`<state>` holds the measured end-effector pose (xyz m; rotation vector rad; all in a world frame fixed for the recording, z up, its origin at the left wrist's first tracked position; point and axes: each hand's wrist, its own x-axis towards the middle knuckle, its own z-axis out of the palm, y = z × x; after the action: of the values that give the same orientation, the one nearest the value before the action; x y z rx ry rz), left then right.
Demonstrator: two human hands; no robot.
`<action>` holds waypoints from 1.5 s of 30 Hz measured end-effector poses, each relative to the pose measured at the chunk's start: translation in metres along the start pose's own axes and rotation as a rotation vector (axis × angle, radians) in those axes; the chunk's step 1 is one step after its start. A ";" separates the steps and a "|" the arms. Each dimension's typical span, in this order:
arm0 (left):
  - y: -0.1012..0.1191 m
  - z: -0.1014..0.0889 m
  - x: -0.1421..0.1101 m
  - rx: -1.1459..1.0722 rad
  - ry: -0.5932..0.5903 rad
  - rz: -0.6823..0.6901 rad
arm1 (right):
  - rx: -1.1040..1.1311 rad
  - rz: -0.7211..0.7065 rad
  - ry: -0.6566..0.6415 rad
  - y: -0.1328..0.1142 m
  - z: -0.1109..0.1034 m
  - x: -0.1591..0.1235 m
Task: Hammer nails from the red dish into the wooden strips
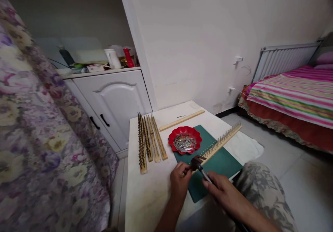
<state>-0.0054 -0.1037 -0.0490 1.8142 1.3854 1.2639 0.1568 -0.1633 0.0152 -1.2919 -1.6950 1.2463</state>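
My right hand [220, 187] is wrapped round the handle of a claw hammer [205, 174], whose dark head is over the near end of a wooden strip [212, 151]. A long row of upright nails [223, 137] stands along that strip, which lies slantwise across a green board [223, 164]. At the strip's near end, my left hand [180, 176] has its fingers pinched together, close beside the hammer head. Whatever is between those fingertips is too small and partly hidden. Just beyond the hands, a red scalloped dish [170, 138] holds a heap of loose nails [185, 143].
Several nail-studded strips [156, 138] lie side by side at the table's left. A bare wooden strip [182, 120] lies at the back of the white-covered table [148, 197]. A floral curtain [65, 148] and cabinet [117, 103] stand left; a bed [291, 96] stands right.
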 end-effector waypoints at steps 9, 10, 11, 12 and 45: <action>-0.002 0.001 0.000 0.032 0.010 -0.001 | -0.059 -0.034 0.016 -0.003 0.002 0.003; -0.002 0.001 0.000 0.036 0.009 -0.001 | -0.061 -0.030 0.015 -0.004 0.002 0.004; -0.002 0.001 0.000 0.041 0.008 -0.003 | -0.062 -0.023 0.008 -0.004 0.002 0.004; -0.002 0.001 0.000 0.045 0.007 -0.006 | -0.062 -0.012 -0.009 -0.004 0.002 0.005; 0.002 -0.031 0.019 0.169 0.027 0.028 | 0.120 0.089 0.068 0.049 -0.006 -0.026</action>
<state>-0.0314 -0.0900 -0.0277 1.9411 1.5274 1.2209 0.1863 -0.1836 -0.0280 -1.3345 -1.5065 1.3193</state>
